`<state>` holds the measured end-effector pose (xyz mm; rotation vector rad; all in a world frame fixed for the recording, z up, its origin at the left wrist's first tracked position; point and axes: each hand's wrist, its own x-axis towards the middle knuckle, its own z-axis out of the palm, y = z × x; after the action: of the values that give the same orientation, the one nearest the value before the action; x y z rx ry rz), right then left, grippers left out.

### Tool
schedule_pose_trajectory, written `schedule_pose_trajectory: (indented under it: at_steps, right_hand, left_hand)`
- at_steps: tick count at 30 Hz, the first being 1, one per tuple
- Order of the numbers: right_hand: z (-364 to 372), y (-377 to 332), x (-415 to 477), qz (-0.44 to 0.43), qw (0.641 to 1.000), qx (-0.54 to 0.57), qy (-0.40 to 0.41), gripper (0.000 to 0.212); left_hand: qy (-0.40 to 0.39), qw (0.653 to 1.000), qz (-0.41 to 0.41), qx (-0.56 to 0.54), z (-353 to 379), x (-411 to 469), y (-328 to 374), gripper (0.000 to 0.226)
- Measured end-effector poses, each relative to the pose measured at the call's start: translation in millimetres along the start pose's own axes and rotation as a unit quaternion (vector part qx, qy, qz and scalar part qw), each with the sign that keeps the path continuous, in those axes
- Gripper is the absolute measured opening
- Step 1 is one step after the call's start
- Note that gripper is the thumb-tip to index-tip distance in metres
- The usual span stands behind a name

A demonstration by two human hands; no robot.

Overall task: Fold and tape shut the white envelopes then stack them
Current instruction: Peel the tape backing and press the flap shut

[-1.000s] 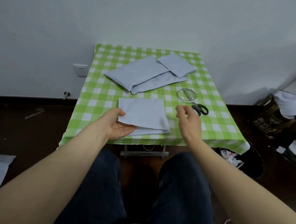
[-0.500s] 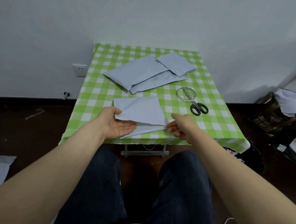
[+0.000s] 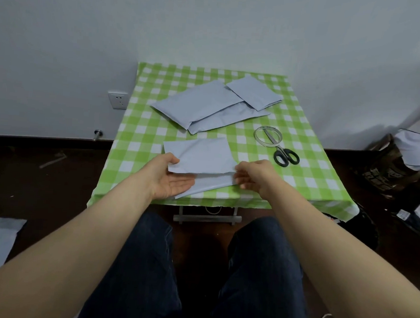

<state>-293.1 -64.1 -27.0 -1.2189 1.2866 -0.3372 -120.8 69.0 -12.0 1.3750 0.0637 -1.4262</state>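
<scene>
I've got the envelope (image 3: pixel 201 158) lying on the tabletop (image 3: pixel 141 135) just left of the scissors (image 3: pixel 284 156) and a little nearer me. It is doubled over, so the top layer's free edge runs left to right between my two hands. My left hand (image 3: pixel 171 178) lies palm up at the end farthest from the scissors, thumb on the top layer and fingers (image 3: pixel 186 180) tucked beneath, pinching that corner. My right hand (image 3: pixel 254 176) is at the end closest to the scissors, its fingers curled together and nipping the edge of the fold. I judge the fold is being squared up and taping comes next. What matters for that: the tape roll (image 3: pixel 267 135) lies ringed over the scissors' blades on their far side, so the right hand is much the nearer, and the left should pin the flap down. Beyond the scissors to the left lie the unfolded envelopes (image 3: pixel 202 104), with one folded envelope (image 3: pixel 254 92) resting on them
</scene>
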Motion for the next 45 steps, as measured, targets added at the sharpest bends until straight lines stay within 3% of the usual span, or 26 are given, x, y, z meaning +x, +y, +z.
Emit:
schedule_pose_trajectory:
  at_steps: [5,16,25,30,38,42,45]
  right_hand:
    - [-6,5,5,0.0,0.999,0.045,-0.011,0.01]
    - [-11,13,11,-0.017,0.999,0.036,0.0,0.023]
    - [-12,12,16,-0.042,0.999,-0.026,0.013,0.017]
    - [-13,13,16,-0.042,0.999,-0.026,0.012,0.02]
    - [-11,16,9,-0.047,0.998,0.04,0.014,0.013]
    - [-7,21,7,-0.046,0.996,0.062,0.038,0.017]
    - [-4,22,5,-0.055,0.995,0.065,0.056,0.02]
  left_hand:
    - [0.087,0.98,0.101,0.15,-5,-4,-11,0.025]
    - [0.155,0.973,0.146,0.091,-14,-1,-29,0.015]
    - [0.174,0.956,0.188,0.145,-17,1,-37,0.015]
    - [0.159,0.968,0.144,0.13,-14,-6,-37,0.009]
    - [0.071,0.992,0.088,0.047,-3,-18,-34,0.013]
    - [0.014,0.99,0.014,0.136,1,-20,-27,0.021]
    - [0.023,0.991,0.014,0.13,3,-19,-24,0.029]
